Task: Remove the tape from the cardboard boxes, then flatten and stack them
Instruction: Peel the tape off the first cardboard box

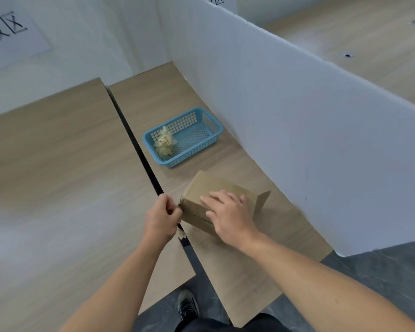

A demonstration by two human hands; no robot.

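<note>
A small brown cardboard box sits on the right wooden table, one end flap standing open on its right. My right hand presses flat on the box's top and near face. At the box's left corner, my left hand pinches a strip of tape, whose torn end hangs below the hand. A blue plastic basket behind the box holds a crumpled wad of tape.
Two wooden tables meet at a dark gap left of the box. A white partition wall runs along the right table's far side. My shoe shows on the dark floor below.
</note>
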